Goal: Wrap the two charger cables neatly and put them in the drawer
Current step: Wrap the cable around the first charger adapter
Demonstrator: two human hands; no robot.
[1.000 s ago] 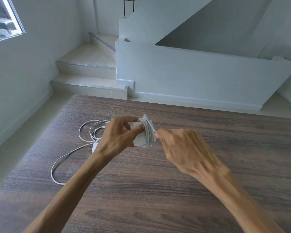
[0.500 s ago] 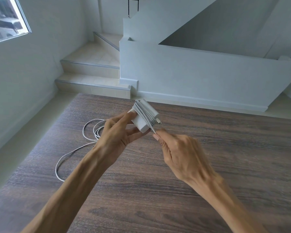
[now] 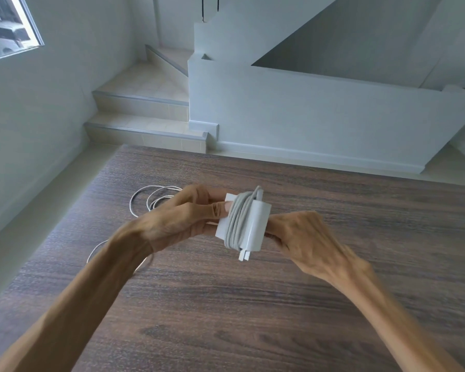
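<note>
Person holds a white charger block [image 3: 249,225] up over the wooden table [image 3: 333,277], both hands on it. Its cord [image 3: 236,218] is wound in tight loops around the middle of the block, the plug end [image 3: 243,255] sticking out at the bottom.

Left hand [image 3: 177,220] grips the block's left side, thumb pressed on the front face right beside the wound cord, other fingers curled behind it. Right hand [image 3: 304,237] is on the block's right side, fingers curled round the edge and mostly hidden behind the block, so the exact grip is hard to see.

Second cable [image 3: 152,198] lies loose and unwrapped on the table, in open loops behind and left of the left hand, a strand trailing down under the left forearm toward the table's left edge.

Beyond the table: tiled steps [image 3: 145,116], a white half wall [image 3: 320,116], a window [image 3: 8,25] top left.
</note>
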